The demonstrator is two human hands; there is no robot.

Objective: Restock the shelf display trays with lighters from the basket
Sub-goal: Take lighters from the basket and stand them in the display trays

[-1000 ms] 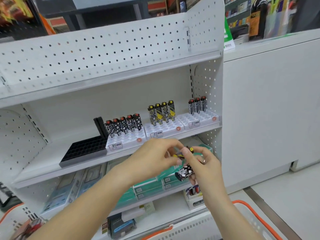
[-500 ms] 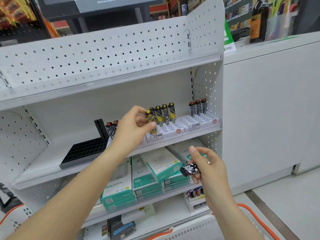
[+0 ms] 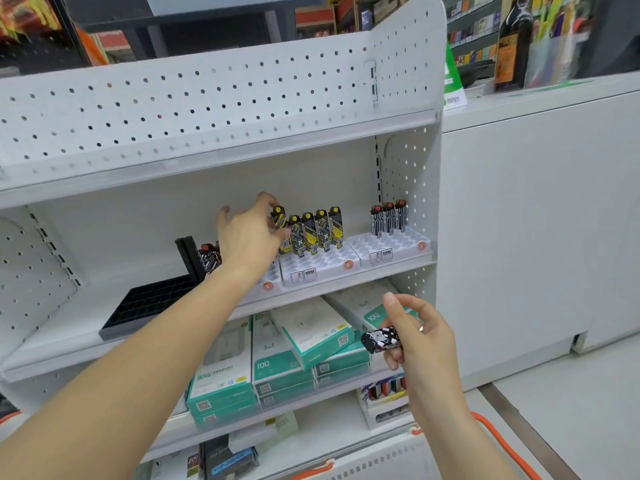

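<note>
Black-and-yellow patterned lighter (image 3: 279,219), upright

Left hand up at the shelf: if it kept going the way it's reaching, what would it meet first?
Probably the middle tray: the left hand pinches a yellow-and-black lighter beside that tray's row of lighters. Depth is unclear.

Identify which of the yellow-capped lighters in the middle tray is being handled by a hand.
The leftmost yellow-capped lighter: the left hand pinches it and it stands higher, while the other four stand untouched in a row.
</note>
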